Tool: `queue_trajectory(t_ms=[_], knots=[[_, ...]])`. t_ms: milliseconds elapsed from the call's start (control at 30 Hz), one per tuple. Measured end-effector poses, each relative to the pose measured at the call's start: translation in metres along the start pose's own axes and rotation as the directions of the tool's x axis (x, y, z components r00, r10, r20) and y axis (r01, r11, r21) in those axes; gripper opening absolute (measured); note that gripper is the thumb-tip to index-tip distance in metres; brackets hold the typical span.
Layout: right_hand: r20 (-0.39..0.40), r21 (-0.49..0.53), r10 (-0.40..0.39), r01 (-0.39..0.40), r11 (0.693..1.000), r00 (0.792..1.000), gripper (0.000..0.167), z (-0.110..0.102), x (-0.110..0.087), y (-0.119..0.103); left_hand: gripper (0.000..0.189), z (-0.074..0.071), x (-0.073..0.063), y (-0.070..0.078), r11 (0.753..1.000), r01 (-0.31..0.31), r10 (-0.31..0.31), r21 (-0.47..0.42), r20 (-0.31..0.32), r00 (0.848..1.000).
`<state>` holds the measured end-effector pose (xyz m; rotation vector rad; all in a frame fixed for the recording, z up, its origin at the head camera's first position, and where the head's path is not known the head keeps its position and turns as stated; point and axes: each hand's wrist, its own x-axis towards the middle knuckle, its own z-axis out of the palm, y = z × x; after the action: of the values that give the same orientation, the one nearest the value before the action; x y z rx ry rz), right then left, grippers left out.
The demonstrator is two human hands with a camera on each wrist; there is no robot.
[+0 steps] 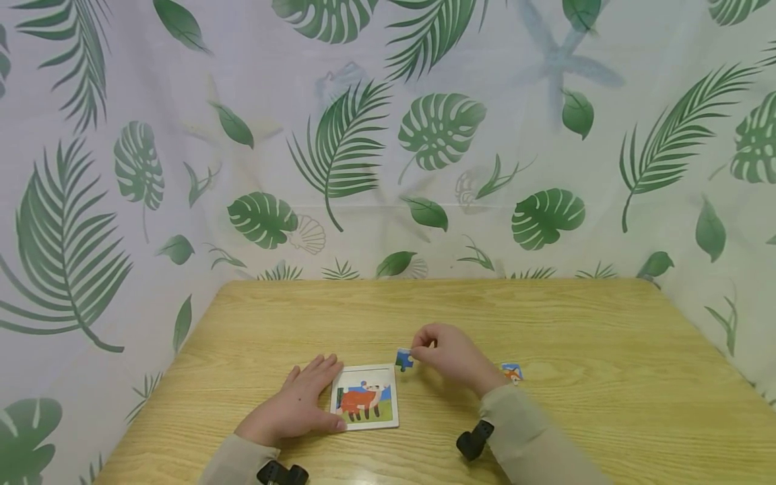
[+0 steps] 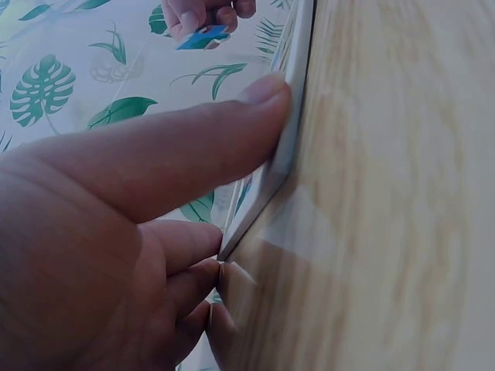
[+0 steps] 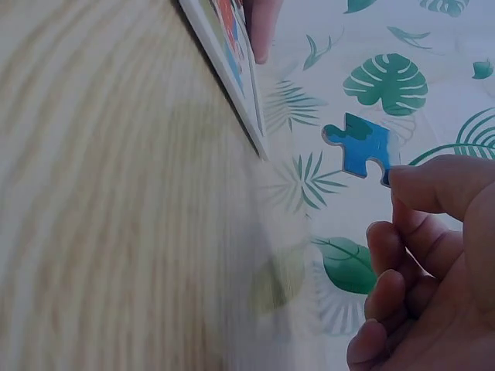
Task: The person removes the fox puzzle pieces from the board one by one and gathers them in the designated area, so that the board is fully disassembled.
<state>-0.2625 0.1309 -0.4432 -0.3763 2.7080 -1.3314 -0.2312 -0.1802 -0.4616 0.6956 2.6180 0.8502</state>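
Observation:
In the head view a white-framed puzzle board (image 1: 365, 426) lies on the table, its picture a red fox-like animal on grass, with a pale unfilled strip along the top. My left hand (image 1: 298, 402) rests at the board's left side, fingers straight, the thumb touching the frame's lower left corner. Beyond the board's upper right corner, my right hand (image 1: 451, 357) pinches a blue and green jigsaw piece (image 3: 362, 145) by one corner between thumb and forefinger. That piece is held up above the table. Another jigsaw piece (image 1: 512, 372), blue with orange, lies to the right, partly behind the right forearm.
The wooden table (image 1: 291, 310) reaches back to a white curtain (image 1: 364, 249) printed with green leaves. Black wrist cameras sit on both forearms, the right one (image 1: 475, 441) close above the tabletop.

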Motion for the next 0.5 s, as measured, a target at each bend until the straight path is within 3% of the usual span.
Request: queue_trajectory(t_ms=[500], knots=[[-0.024, -0.071, 0.037, -0.039, 0.997, 0.999, 0.010, -0.031, -0.007, 0.025, 0.102, 0.000, -0.001, 0.001, 1.000, 0.008, -0.008, -0.010, 0.003, 1.000]])
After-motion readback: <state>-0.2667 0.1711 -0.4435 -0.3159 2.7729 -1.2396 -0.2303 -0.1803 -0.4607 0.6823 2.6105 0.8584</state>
